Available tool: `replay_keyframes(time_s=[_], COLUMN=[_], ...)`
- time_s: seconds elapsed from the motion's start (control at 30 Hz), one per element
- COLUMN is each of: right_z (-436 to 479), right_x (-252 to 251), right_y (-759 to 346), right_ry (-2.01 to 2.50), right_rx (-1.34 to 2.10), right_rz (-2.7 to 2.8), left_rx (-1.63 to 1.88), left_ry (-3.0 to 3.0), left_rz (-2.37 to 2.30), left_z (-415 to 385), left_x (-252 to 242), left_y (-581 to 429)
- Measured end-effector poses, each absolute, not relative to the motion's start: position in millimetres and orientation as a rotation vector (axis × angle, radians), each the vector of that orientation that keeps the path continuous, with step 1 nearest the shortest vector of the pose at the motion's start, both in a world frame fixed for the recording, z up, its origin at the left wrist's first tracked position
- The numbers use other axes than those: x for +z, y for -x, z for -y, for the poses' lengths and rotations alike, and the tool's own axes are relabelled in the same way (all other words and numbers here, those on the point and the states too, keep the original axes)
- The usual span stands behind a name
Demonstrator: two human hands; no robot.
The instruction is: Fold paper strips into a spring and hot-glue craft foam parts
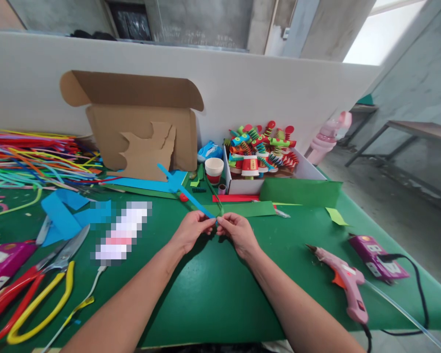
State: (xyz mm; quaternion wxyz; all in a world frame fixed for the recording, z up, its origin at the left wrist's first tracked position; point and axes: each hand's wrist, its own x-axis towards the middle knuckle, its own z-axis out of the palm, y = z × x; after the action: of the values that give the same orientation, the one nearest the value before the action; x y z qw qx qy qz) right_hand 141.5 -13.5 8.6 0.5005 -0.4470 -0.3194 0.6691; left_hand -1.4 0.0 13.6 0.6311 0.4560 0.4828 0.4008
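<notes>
My left hand point(195, 229) and my right hand point(239, 232) meet over the middle of the table, fingertips pinched close together. Between them is the near end of a narrow blue paper strip point(197, 203), which stretches away to the upper left. A thin green paper strip point(216, 197) also runs into the fingertips from above. Where the two strips meet, the fingers partly hide them. Beyond the hands lies a wide green paper strip point(255, 209), and farther back stands a red and white paper cup point(214, 172).
A white box point(244, 187) holds several colourful paper figures. At right lie a pink glue gun point(340, 277) and a purple box point(377, 257). Red-handled scissors point(20, 304), yellow-handled scissors point(64, 284) and bundled coloured strips point(40, 157) occupy the left. A cardboard box point(143, 115) stands behind.
</notes>
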Motion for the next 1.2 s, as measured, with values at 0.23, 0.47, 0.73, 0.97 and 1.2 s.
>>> replay_keyframes(time_s=[0.23,0.47,0.73,0.97,1.2], right_z=[7,3,1,13,12], right_x=[25,30,24,5,8], right_y=[-152,-157,-157,-137,-139], right_ry=[0.967,0.926,0.893,1.041,1.102], right_rx=[1.570,1.308,1.404,1.666,1.571], right_rz=[0.660,0.618,0.458,0.782,0.795], left_rx=[0.809,0.904,0.899,0.838,0.873], left_ry=[-1.104,-1.065,-0.985,-1.077,-1.054], left_rz=[-1.099,-1.064,-1.104,-1.061,-1.035], left_z=[0,-1,-3,0,-1], left_x=[23,30,32,27,25], left_y=[7,9,11,8,6])
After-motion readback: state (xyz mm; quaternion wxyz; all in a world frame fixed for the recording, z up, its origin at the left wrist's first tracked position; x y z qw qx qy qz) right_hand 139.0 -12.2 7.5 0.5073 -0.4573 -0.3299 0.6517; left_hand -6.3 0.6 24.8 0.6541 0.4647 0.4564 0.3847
